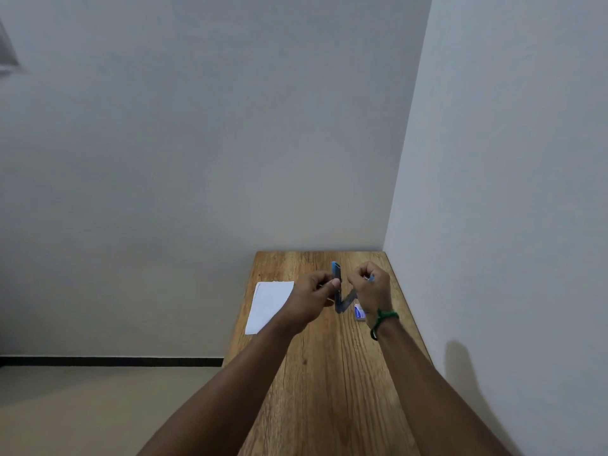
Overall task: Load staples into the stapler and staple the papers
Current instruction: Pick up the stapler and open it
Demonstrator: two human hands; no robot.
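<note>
Head view — which step?
— Loading: left hand (320, 289) and right hand (370, 281), each grip clamped on the opened stapler (339, 286) above the tabletop (329, 390).
— Next?
— Probably staples from the box (360, 312); papers (269, 306) wait at left.

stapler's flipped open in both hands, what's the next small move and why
Probably lower a staple strip into the open channel. The blue hinged stapler is spread open between the left hand and the right hand, the small white staple box lies beside it, and the white paper sheets lie untouched on the wooden table.
</note>
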